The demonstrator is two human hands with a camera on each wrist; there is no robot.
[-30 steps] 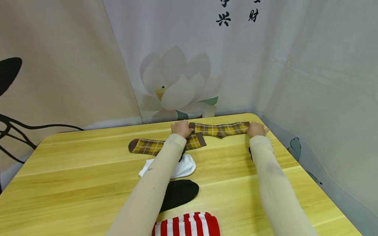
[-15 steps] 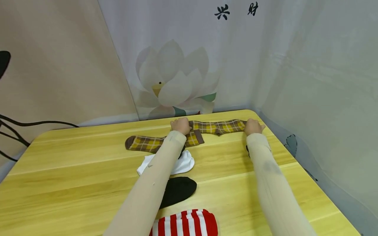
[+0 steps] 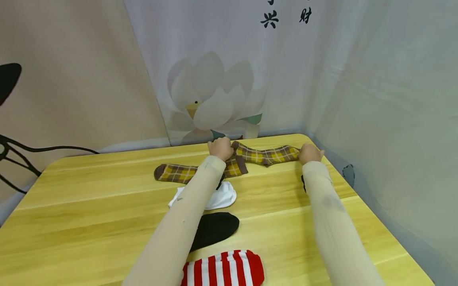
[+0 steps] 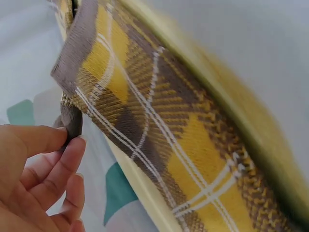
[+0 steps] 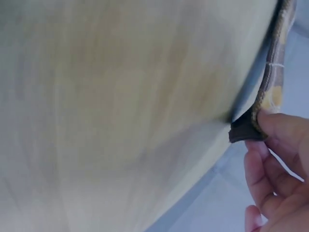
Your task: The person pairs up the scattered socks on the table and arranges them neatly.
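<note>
In the head view a brown and yellow plaid sock (image 3: 266, 156) stretches sideways between both hands near the table's far edge. My left hand (image 3: 220, 148) pinches its brown left end, between thumb and fingertips in the left wrist view. My right hand (image 3: 309, 153) pinches the dark brown band (image 5: 245, 129) at the sock's right end. A matching plaid sock (image 3: 177, 173) lies flat just nearer, partly hidden under my left forearm; its knit (image 4: 145, 106) fills much of the left wrist view.
Nearer on the wooden table (image 3: 89, 206) lie a white sock (image 3: 223, 196), a black sock (image 3: 217, 229) and a red-and-white striped one (image 3: 229, 268), each partly covered by the left arm. Black cables (image 3: 53, 148) hang at the left. Printed curtains (image 3: 229, 79) stand behind the table.
The held sock's left end has risen a little with my left hand, and the sock now dips toward its middle. My right hand keeps its pinch. The head view shifts slightly.
</note>
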